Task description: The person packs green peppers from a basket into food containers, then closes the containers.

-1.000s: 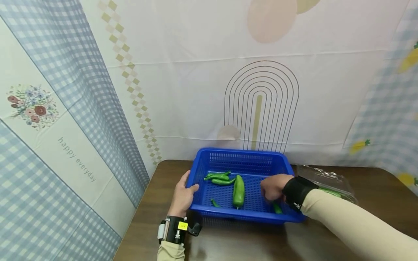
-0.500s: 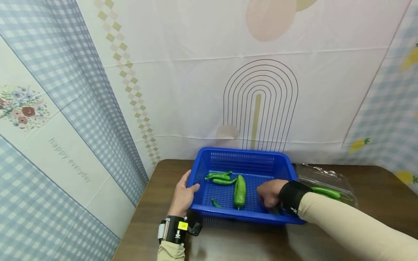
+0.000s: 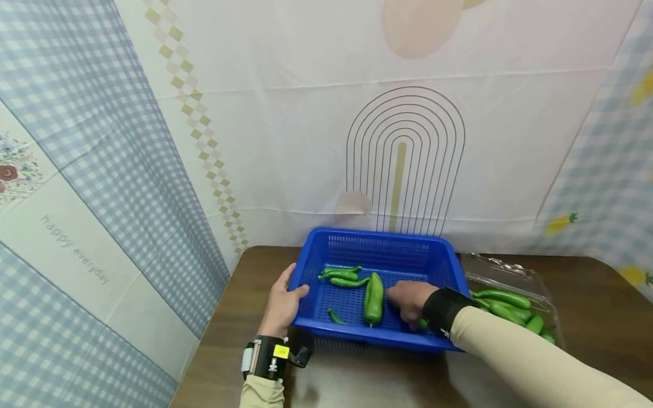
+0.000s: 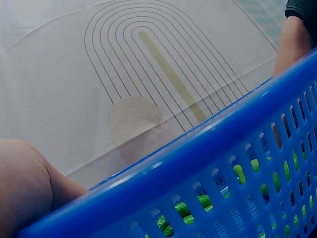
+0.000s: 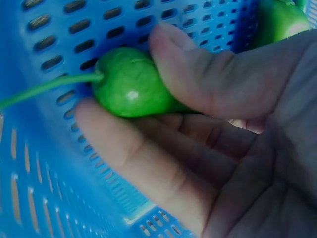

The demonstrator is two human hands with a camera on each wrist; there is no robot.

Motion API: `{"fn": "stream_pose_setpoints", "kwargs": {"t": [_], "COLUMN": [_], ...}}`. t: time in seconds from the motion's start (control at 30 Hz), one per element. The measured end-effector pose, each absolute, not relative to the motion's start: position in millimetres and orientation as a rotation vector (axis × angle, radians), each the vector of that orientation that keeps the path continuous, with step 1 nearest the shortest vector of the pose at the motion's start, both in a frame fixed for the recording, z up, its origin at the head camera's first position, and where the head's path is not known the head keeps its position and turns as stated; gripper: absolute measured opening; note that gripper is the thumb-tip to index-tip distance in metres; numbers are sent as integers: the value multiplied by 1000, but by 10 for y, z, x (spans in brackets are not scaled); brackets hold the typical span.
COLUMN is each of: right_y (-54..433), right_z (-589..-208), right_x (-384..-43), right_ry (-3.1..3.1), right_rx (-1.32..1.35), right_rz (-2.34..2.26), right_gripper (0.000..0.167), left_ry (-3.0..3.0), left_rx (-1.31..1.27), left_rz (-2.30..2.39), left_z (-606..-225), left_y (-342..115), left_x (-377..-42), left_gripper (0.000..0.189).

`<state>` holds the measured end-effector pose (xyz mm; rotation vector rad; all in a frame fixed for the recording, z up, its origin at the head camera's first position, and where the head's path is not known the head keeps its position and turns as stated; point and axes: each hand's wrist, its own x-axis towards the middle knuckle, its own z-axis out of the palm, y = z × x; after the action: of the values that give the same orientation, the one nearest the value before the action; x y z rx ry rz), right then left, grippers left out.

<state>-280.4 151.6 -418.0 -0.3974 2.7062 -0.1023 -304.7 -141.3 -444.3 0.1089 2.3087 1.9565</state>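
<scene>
A blue perforated basket (image 3: 380,336) stands on the table, its left rim gripped by my left hand (image 3: 280,305), thumb lying over the edge. Inside its right half, my right hand (image 3: 411,300) pinches a green pepper (image 5: 130,85) between thumb and fingers, close to the basket wall. The pepper's rounded stem end and long thin stem show in the right wrist view; the rest is hidden by the hand. Just left of that hand lies a large green pepper (image 3: 374,299). Several slim green peppers (image 3: 347,281) lie at the basket's left, with a small one (image 3: 335,316) near the front wall.
Right of the basket, a clear plastic clamshell box (image 3: 502,271) stands with its lid up, holding several green peppers (image 3: 512,311). The right forearm passes in front of it. A patterned cloth (image 3: 285,158) hangs behind the brown table (image 3: 240,300).
My right hand has moved left inside the basket, toward the large pepper. More peppers in the clear box have come into view. The left hand keeps its grip on the rim.
</scene>
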Motion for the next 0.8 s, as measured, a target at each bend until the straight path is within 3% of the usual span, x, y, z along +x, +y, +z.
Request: {"fn": "stream_pose_setpoints", "kwargs": {"t": [0.8], "right_y": [1590], "right_z": [-4181], "right_x": [-2846], "right_ry": [2633], "right_rx": [-263], "right_rz": [-324], "right_gripper": [37], "left_ry": [2302], "left_rx": [102], "left_rz": [1959], "left_z": [-4444], "left_y": [-1416], "left_x": [-3071], "left_gripper": [64]}}
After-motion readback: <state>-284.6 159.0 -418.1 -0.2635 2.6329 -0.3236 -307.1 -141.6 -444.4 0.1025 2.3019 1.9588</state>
